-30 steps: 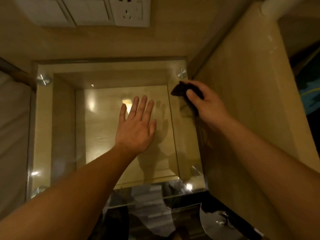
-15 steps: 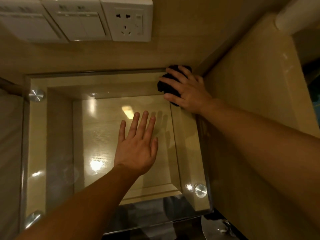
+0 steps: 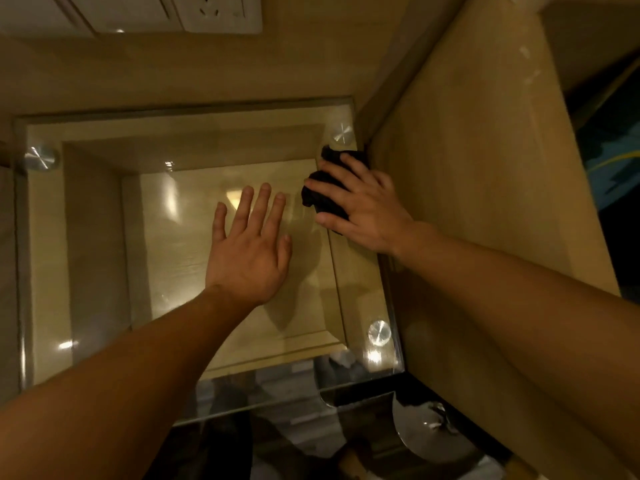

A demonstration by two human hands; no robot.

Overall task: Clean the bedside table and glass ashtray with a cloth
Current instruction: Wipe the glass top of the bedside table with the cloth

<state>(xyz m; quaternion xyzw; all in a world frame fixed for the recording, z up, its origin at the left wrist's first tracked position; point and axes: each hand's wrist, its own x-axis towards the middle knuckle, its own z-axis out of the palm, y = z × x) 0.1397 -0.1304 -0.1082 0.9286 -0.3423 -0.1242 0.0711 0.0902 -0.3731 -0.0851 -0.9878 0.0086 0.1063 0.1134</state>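
— Now, what is pressed under the right fingers [image 3: 329, 174]?
— A dark cloth [image 3: 320, 195] is pinned flat beneath the spread right hand [image 3: 363, 206], on the glass top [image 3: 104, 237] of the bedside table, just short of the far right metal stud [image 3: 342, 133].
— And the left hand [image 3: 249, 251]?
— It is laid open, palm down, with nothing held, just left of that cloth. No ashtray can be made out.
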